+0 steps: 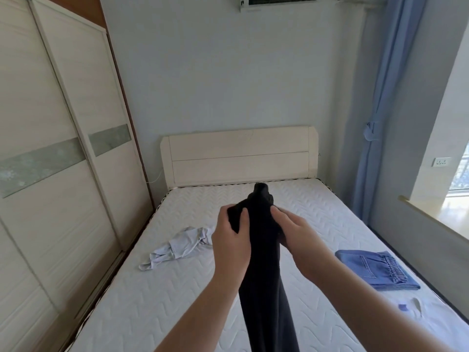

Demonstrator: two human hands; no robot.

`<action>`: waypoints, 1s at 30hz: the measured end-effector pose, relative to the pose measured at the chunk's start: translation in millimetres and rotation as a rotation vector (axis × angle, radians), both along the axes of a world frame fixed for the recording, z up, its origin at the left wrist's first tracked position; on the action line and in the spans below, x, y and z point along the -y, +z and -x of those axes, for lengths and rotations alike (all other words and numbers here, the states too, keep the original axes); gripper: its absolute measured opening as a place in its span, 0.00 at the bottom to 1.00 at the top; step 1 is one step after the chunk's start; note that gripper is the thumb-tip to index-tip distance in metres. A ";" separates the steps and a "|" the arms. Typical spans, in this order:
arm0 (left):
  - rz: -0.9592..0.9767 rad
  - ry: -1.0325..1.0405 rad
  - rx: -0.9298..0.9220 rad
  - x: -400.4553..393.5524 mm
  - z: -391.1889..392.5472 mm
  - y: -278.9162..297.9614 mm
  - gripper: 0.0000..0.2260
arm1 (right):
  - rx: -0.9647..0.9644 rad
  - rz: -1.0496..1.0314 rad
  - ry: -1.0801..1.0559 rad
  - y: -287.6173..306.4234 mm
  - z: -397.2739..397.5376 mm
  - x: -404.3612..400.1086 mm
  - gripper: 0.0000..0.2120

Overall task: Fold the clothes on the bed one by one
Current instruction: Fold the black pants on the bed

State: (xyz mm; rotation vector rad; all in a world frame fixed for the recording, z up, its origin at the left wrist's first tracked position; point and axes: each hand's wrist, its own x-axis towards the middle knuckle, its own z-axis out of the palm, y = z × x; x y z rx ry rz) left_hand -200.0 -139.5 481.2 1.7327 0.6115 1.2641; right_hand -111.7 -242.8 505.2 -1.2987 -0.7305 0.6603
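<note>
Head view. Black garment [264, 262]: held up at centre above bed [177, 288], hanging toward 6 o'clock. Left hand [232, 241]: fingers curled round garment's upper left edge. Right hand [295, 237]: gripping upper right edge. Crumpled white garment [177, 246]: on mattress, 9 o'clock. Folded blue jeans [375, 269]: on mattress, 3 o'clock. Headboard [238, 156]: 12 o'clock. Wardrobe [50, 148]: 9 o'clock wall.
</note>
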 end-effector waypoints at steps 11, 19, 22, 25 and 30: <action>-0.044 -0.100 -0.030 3.4 -2.6 1.9 0.10 | -0.049 -0.070 0.185 -9.7 -16.7 8.0 0.17; -0.164 -0.245 -0.124 -4.1 -1.4 -1.7 0.26 | -0.164 -0.092 0.232 -14.4 -27.0 9.4 0.21; 0.017 -0.178 -0.057 -10.3 -3.8 -3.1 0.12 | -0.077 -0.012 0.238 -14.4 -32.3 17.6 0.27; 0.208 -0.202 -0.022 -20.8 0.7 -6.8 0.08 | 0.040 -0.017 -0.189 -22.3 -41.2 24.6 0.23; 0.343 -0.330 0.036 -23.0 8.5 -2.4 0.07 | 0.231 0.134 -0.104 -53.4 -54.2 29.3 0.19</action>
